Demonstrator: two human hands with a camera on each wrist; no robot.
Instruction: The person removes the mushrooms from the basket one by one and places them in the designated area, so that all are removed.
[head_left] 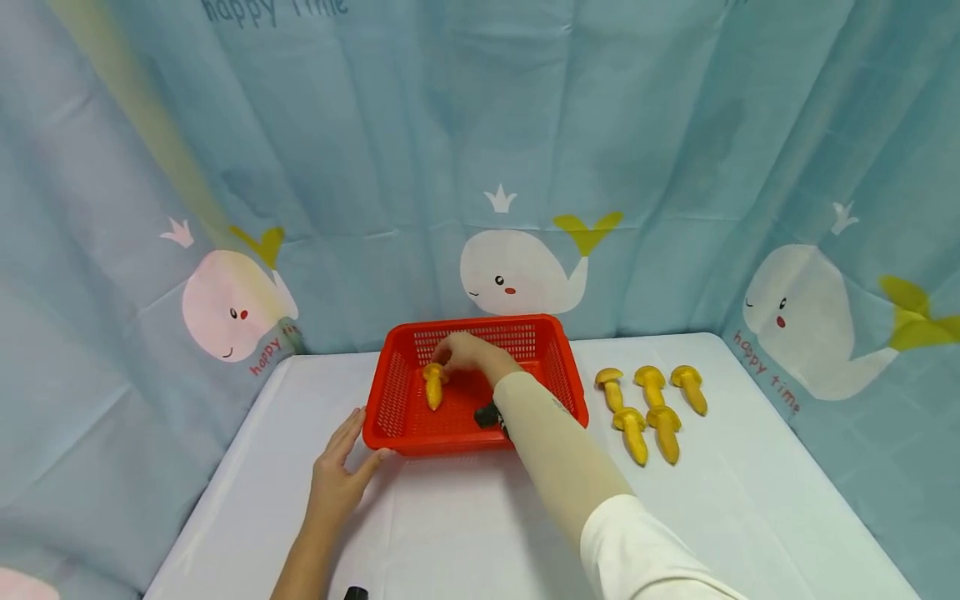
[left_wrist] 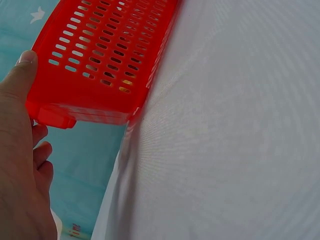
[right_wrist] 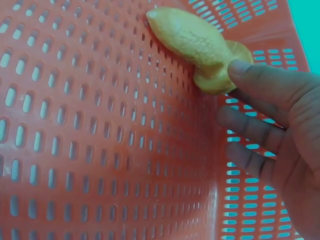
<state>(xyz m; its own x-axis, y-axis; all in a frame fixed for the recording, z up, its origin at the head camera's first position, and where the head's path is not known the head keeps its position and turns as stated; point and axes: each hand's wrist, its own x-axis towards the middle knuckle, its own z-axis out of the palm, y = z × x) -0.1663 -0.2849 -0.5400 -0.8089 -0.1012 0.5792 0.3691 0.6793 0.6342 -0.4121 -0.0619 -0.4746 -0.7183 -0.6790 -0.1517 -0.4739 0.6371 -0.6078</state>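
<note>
A red plastic basket (head_left: 480, 448) with slotted walls stands on the white table. Inside it, towards the left, a yellow mushroom (head_left: 433, 392) lies with its stem pointing at the front. My right hand (head_left: 474, 354) reaches in over the front rim and pinches the mushroom's cap between thumb and forefinger; the right wrist view shows the stem (right_wrist: 187, 35) against the basket's floor, the other fingers loosely bent. My left hand (head_left: 341, 475) holds the basket's front left corner, thumb (left_wrist: 27, 62) on the rim and fingers along the outside.
Several more yellow mushrooms (head_left: 633, 433) lie in two rows on the white table (head_left: 750, 500), right of the basket. A blue curtain (head_left: 397, 167) with whale prints hangs behind and at both sides. A small black object (head_left: 356, 592) shows at the bottom edge.
</note>
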